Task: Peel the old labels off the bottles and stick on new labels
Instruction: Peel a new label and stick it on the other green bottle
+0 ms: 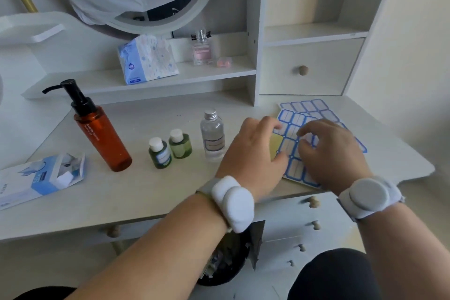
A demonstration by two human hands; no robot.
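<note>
Two hands (253, 151) (333, 151) on label sheets (292, 143); four bottles (211, 139) left.

A pale wooden desk (151, 192) holds an amber pump bottle (102, 134), two small green bottles (160, 153) (180, 143), a clear bottle (212, 137), label sheets (306, 114) on the right — and a blue tissue box (41, 178) at the left edge.
</note>
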